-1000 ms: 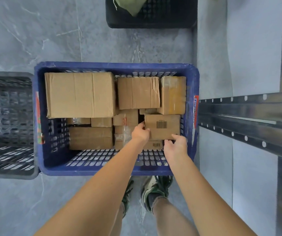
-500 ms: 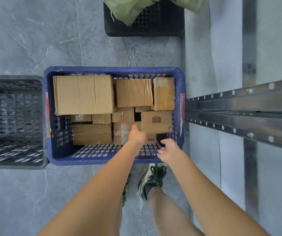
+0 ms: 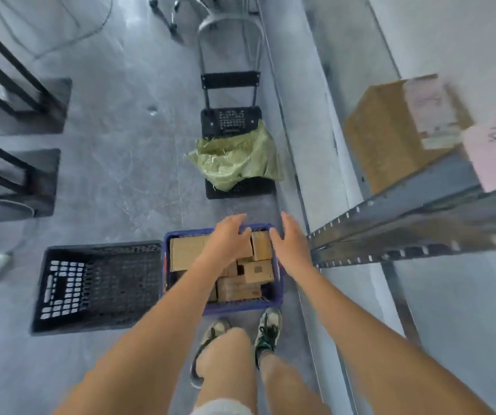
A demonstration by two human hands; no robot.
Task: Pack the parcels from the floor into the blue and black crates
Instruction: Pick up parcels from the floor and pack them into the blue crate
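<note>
We hold our left hand (image 3: 229,235) and right hand (image 3: 291,246) empty, fingers spread, above the blue perforated plastic crate (image 3: 276,290); brown cardboard parcels (image 3: 258,270) lie inside it, the black perforated plastic crate (image 3: 97,284) touching its left wall.

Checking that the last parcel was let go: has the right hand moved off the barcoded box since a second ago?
Yes. The right hand has left the barcoded box and now hovers open above the blue crate, toward its far right corner.

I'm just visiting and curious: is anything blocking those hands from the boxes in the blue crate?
Nothing visible. The left hand and right hand are open above the blue crate, whose top is uncovered, with the boxes exposed.
</note>
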